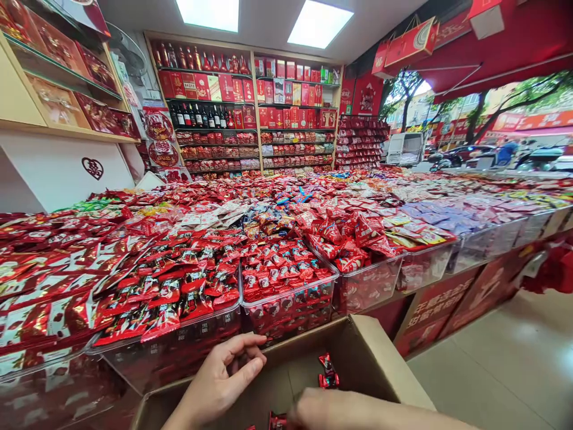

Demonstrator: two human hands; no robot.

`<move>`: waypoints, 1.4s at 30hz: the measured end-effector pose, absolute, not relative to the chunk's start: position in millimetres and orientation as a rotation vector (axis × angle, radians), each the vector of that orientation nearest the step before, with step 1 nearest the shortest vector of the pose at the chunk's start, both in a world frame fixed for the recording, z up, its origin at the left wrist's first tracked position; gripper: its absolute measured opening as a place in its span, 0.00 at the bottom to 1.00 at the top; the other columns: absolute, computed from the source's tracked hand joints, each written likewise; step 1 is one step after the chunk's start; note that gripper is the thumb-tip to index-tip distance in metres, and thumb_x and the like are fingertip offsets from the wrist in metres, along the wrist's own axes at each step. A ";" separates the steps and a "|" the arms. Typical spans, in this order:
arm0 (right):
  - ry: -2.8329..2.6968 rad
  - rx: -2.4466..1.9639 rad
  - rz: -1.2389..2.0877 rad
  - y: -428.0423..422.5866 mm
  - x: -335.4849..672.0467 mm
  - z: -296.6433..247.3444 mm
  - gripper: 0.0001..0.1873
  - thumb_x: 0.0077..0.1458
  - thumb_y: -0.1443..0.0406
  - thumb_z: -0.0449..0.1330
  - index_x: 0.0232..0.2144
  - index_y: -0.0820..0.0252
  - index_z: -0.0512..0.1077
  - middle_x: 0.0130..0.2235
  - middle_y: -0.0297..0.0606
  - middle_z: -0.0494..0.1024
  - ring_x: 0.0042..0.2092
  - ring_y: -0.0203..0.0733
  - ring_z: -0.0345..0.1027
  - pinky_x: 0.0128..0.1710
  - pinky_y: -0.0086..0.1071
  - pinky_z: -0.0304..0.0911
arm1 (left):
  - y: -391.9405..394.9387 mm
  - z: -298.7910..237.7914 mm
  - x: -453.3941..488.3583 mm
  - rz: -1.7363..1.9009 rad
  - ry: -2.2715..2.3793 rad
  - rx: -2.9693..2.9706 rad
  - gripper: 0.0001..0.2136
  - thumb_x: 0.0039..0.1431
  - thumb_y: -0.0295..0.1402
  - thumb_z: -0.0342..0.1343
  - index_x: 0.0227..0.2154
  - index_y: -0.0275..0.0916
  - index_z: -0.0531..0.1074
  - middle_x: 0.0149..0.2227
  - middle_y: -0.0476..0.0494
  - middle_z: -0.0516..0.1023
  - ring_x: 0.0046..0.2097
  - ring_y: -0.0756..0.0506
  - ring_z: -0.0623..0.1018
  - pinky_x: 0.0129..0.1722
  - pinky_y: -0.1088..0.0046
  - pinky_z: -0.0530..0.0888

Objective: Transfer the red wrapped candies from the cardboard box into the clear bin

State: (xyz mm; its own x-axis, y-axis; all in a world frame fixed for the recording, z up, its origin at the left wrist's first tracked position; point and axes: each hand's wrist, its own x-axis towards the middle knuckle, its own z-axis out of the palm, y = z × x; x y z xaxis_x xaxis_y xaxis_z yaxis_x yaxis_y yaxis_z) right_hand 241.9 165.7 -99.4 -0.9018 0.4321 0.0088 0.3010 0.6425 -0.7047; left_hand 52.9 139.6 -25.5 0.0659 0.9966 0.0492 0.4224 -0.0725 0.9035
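Note:
A cardboard box (286, 376) stands open in front of me, with a few red-wrapped candies (328, 371) on its bottom. My left hand (224, 376) hovers over the box's left side. Its fingers are loosely curved, the thumb is apart from them, and nothing shows between them. Down inside the box, my right hand (317, 409) is smeared by motion. It is next to another red candy (277, 420), and its fingers are hidden, so I cannot see whether it holds anything.
Just behind the box, a clear plastic bin (290, 292) is full of small red candies. More bins of wrapped sweets (371, 280) run left and right. Shelves (255, 95) with bottles and red boxes line the back wall. Tiled floor (487, 364) lies at the right.

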 end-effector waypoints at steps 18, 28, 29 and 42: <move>-1.093 -0.707 1.658 192.5 212.1 -37.4 0.12 0.39 0.64 0.64 0.28 0.63 0.69 0.25 0.32 0.74 0.27 0.32 0.66 0.25 0.25 0.61 | 144.0 -25.0 58.1 0.791 1.446 1.840 0.12 0.56 0.38 0.48 0.28 0.38 0.74 0.27 0.47 0.77 0.32 0.46 0.74 0.33 0.74 0.67; -1.764 -0.535 0.769 186.7 230.8 -47.4 0.08 0.52 0.69 0.53 0.30 0.57 0.72 0.35 0.38 0.74 0.38 0.37 0.66 0.39 0.33 0.63 | 143.5 -27.0 54.9 1.124 1.324 1.391 0.17 0.58 0.41 0.43 0.44 0.38 0.68 0.27 0.47 0.78 0.29 0.48 0.74 0.25 0.77 0.66; -1.820 -0.505 0.698 186.1 231.2 -48.6 0.08 0.53 0.70 0.52 0.30 0.57 0.71 0.35 0.39 0.74 0.39 0.37 0.66 0.39 0.33 0.63 | 143.1 -26.4 54.3 1.139 1.335 1.396 0.17 0.57 0.41 0.44 0.43 0.38 0.69 0.26 0.48 0.78 0.28 0.49 0.73 0.23 0.78 0.64; -1.995 -0.469 0.424 185.8 235.3 -60.7 0.10 0.54 0.72 0.49 0.33 0.58 0.68 0.41 0.41 0.72 0.41 0.37 0.63 0.39 0.33 0.63 | 144.8 -28.2 57.9 1.123 1.179 1.335 0.10 0.55 0.35 0.50 0.39 0.40 0.63 0.20 0.54 0.73 0.24 0.52 0.69 0.25 0.77 0.66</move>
